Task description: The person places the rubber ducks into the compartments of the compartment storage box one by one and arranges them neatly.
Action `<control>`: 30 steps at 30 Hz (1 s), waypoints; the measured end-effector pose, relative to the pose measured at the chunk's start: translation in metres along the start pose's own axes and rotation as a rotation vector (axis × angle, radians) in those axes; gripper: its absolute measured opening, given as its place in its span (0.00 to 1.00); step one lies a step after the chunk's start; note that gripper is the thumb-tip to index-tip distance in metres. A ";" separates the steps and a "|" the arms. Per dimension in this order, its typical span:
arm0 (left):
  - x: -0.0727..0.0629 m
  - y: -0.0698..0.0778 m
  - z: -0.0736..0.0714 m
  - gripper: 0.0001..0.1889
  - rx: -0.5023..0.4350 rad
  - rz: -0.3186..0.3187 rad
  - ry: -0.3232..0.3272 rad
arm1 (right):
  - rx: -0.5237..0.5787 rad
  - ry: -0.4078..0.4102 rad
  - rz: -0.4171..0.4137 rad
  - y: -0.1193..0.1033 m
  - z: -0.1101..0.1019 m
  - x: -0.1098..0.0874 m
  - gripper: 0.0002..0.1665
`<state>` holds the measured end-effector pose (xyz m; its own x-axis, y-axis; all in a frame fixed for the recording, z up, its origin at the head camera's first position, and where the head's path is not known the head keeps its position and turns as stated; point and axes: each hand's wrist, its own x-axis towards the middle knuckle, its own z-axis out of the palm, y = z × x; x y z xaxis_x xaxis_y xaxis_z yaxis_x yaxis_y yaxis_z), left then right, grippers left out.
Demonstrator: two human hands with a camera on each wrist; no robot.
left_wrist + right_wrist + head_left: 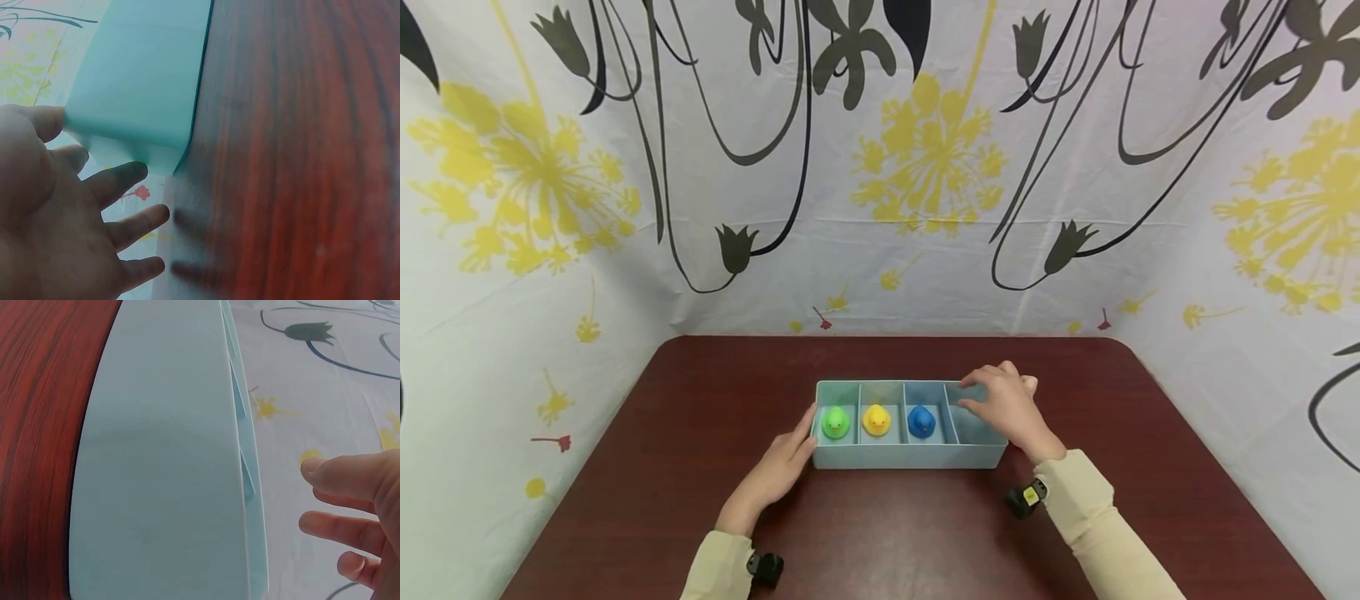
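Observation:
A pale blue-green box [910, 457] with a row of compartments stands on the table. From the left, its compartments hold a green toy duck [836, 422], a yellow toy duck [876, 420] and a blue toy duck [921, 422]. No duck shows in the rightmost compartment, which my right hand [1009, 406] partly covers. That hand hovers at the box's right end, thumb and forefinger apart with nothing between them. My left hand [781, 468] lies against the box's left end; in the left wrist view its fingers [128, 178] are spread and fairly straight.
The dark red-brown table [910, 533] extends around the box on all sides. Behind it and at both sides hangs a white cloth [820, 192] with grey and yellow flower prints. A small black device [766, 569] sits at the left wrist, another [1022, 500] at the right.

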<state>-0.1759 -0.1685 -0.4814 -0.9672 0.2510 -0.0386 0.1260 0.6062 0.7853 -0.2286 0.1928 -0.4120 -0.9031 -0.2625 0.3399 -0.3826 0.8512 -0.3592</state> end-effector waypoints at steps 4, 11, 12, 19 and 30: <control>-0.001 0.000 0.000 0.30 0.006 0.009 -0.001 | 0.005 0.004 0.019 0.009 -0.006 -0.005 0.14; 0.000 -0.001 0.000 0.30 0.006 0.007 0.002 | 0.004 0.015 0.065 0.027 -0.013 -0.014 0.13; 0.001 -0.001 0.000 0.30 0.004 0.007 0.003 | 0.004 0.013 0.076 0.030 -0.014 -0.015 0.13; 0.001 0.000 0.000 0.30 0.001 0.003 0.004 | 0.039 -0.023 0.145 0.053 -0.022 -0.026 0.14; 0.000 0.002 0.002 0.30 0.024 -0.021 0.010 | 0.074 -0.086 0.210 0.082 -0.019 -0.047 0.18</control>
<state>-0.1754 -0.1661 -0.4813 -0.9719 0.2302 -0.0483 0.1107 0.6289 0.7696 -0.2135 0.2831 -0.4409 -0.9764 -0.1238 0.1770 -0.1953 0.8563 -0.4782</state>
